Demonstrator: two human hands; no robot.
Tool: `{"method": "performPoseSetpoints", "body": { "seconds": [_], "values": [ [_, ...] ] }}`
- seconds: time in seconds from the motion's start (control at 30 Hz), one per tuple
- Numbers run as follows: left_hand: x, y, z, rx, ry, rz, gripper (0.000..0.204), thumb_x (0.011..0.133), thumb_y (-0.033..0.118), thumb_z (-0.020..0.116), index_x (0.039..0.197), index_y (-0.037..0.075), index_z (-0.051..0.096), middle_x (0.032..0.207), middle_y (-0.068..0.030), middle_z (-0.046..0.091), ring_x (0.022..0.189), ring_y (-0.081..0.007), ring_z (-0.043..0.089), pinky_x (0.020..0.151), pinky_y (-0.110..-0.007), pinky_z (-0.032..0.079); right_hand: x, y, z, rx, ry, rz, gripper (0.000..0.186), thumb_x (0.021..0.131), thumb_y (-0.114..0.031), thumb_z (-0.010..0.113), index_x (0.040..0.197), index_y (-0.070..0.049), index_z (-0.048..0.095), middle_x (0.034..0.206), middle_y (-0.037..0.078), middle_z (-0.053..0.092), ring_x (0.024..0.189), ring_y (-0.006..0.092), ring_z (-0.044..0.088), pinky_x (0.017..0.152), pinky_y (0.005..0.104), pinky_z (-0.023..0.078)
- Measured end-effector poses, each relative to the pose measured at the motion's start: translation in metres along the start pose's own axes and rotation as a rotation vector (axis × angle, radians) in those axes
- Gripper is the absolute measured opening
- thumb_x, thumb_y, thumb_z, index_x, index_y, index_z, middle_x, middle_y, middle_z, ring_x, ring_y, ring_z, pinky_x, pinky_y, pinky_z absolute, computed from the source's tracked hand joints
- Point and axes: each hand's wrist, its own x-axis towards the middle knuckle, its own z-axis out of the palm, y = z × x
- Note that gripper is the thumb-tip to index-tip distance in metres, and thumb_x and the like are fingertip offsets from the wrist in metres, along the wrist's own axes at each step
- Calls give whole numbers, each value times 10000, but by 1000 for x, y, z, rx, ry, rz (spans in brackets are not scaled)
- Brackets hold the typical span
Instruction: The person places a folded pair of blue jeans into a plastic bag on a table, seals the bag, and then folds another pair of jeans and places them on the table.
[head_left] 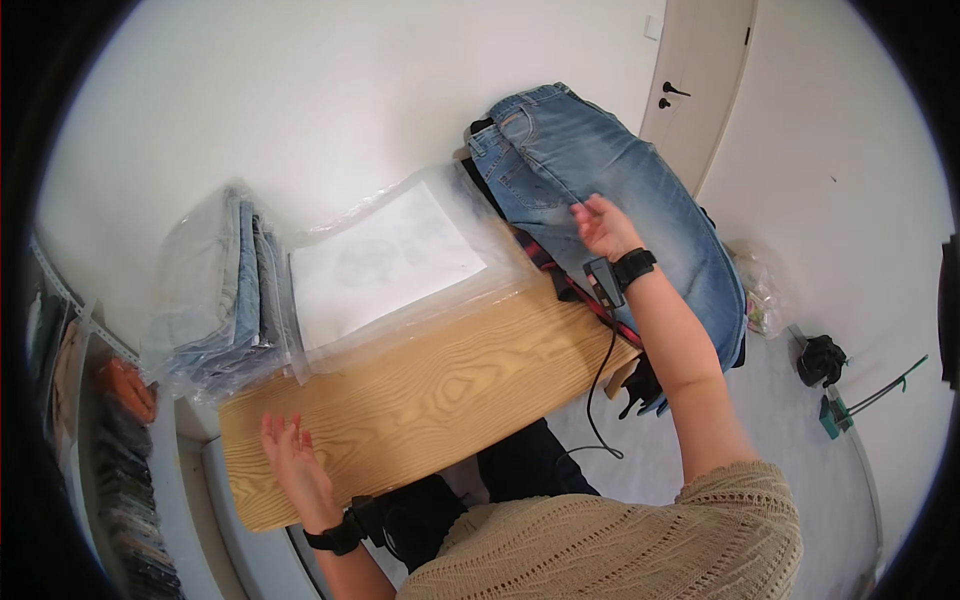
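Note:
My left hand (292,465) is held over the left end of the wooden table (430,400), fingers apart with nothing in them. My right hand (606,228) is over the pair of blue jeans (655,225), its fingers loosely bent and apart; whether the fingertips touch the denim I cannot tell. The jeans lie on top of other dark and red garments at the table's right end, legs hanging over the edge. Between my hands, toward the wall, lies a clear plastic bag (400,338) with a white sheet (385,260) in or under it.
Folded jeans in clear plastic (225,290) are stacked at the table's far left. A shelf with packed garments (130,500) stands to the left. A black cable (597,395) hangs from my right wrist device. On the right floor are a plastic bag (758,290) and a black bundle (822,360).

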Motion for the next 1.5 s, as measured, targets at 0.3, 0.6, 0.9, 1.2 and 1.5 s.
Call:
{"method": "performPoseSetpoints", "body": {
  "seconds": [0.3,0.6,0.9,1.2,1.5],
  "values": [
    [-13,-7,17,43,-101,-40,524,851,88,535,1338,45,346,1310,-110,387,1088,-185,483,861,-292,371,32,37,11,400,65,-24,257,892,-56,545,1127,17,471,1050,168,584,874,219,613,695,253,524],
    [-28,6,19,64,-97,-26,419,865,87,528,1267,48,417,1251,-75,447,1076,-165,484,870,-271,375,-53,-95,23,342,-119,-619,177,892,-55,554,1039,43,544,994,103,611,973,214,608,887,271,471],
    [-51,-15,100,248,-525,-108,419,863,70,486,1277,62,423,1250,-80,487,1104,-182,470,918,-286,361,-238,-134,-30,22,-285,-869,167,902,-106,554,1007,15,603,969,96,642,931,169,609,903,299,452],
    [-50,-83,187,417,-922,-326,544,845,109,525,1345,-2,340,1282,-174,449,1121,-212,455,956,-319,356,-286,-72,-93,-599,-72,-201,140,861,-95,595,935,16,636,802,74,654,761,133,626,720,242,477],
    [-30,-134,226,613,-856,-438,712,828,157,588,1389,-62,209,1247,-192,440,1134,-239,450,954,-318,368,-203,-83,-128,-1164,-9,-85,210,848,-185,614,875,19,654,793,71,652,761,127,617,723,251,482]
  ]
}}
